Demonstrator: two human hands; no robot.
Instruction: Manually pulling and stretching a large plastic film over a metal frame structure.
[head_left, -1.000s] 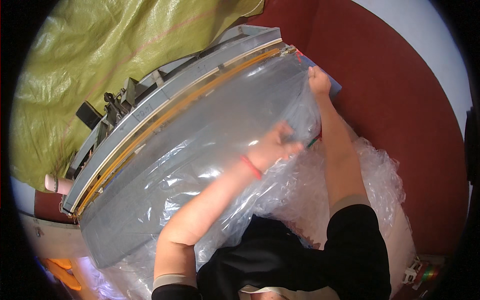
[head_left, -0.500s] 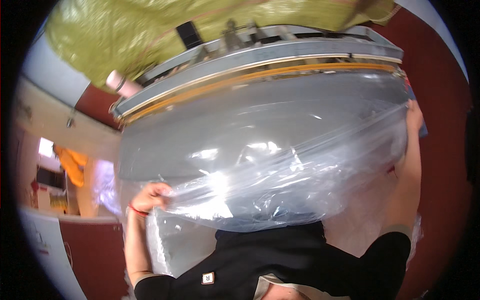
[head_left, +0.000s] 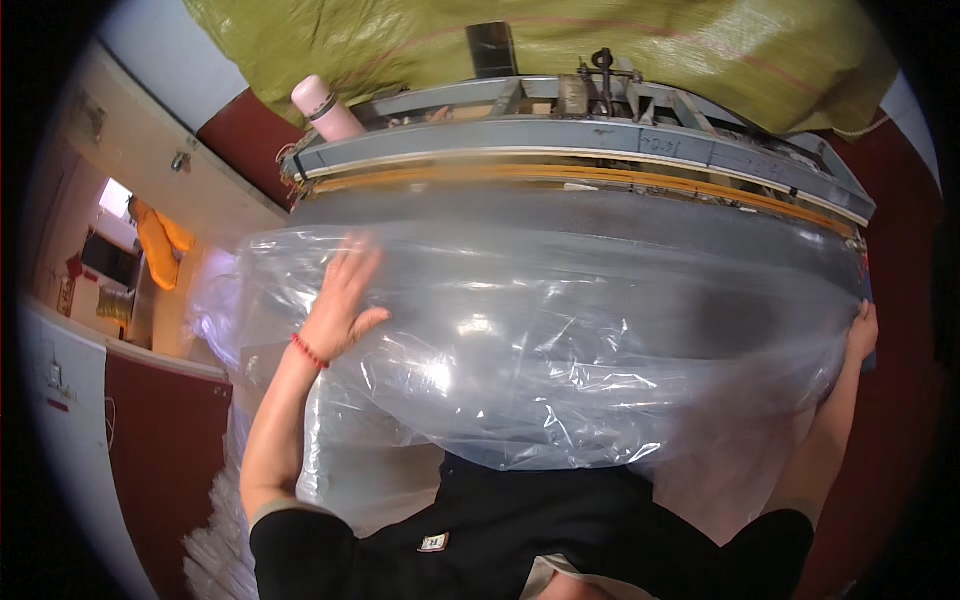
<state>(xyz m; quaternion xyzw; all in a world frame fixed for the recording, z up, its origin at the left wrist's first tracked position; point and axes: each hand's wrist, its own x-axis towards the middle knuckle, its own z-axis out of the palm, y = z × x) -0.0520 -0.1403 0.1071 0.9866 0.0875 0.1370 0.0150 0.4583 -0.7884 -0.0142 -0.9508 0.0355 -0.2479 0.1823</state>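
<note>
A wide sheet of clear plastic film (head_left: pixel 560 330) lies over a grey flat surface and hangs down in front of me, wrinkled and shiny. My left hand (head_left: pixel 345 295) is open, fingers stretched out and slightly blurred, over the film's left part; whether the palm touches it I cannot tell. At the far right, my right hand (head_left: pixel 862 332) is closed on the film's edge and pulls that corner taut. Beyond the film runs a long grey metal frame (head_left: pixel 560 135) with an orange strip (head_left: pixel 500 173) along its near side.
A pink bottle (head_left: pixel 326 108) stands at the frame's left end. Metal clamp-like parts (head_left: pixel 603 85) sit on the frame. Yellow-green woven sheeting (head_left: pixel 400 50) hangs behind it. More crumpled clear film (head_left: pixel 220 540) gathers at lower left, near a red-and-white wall (head_left: pixel 165 470).
My left hand has let go of the film's edge and moved farther forward, its fingers now spread. The film's left side lies farther up the surface. My right hand keeps its hold.
</note>
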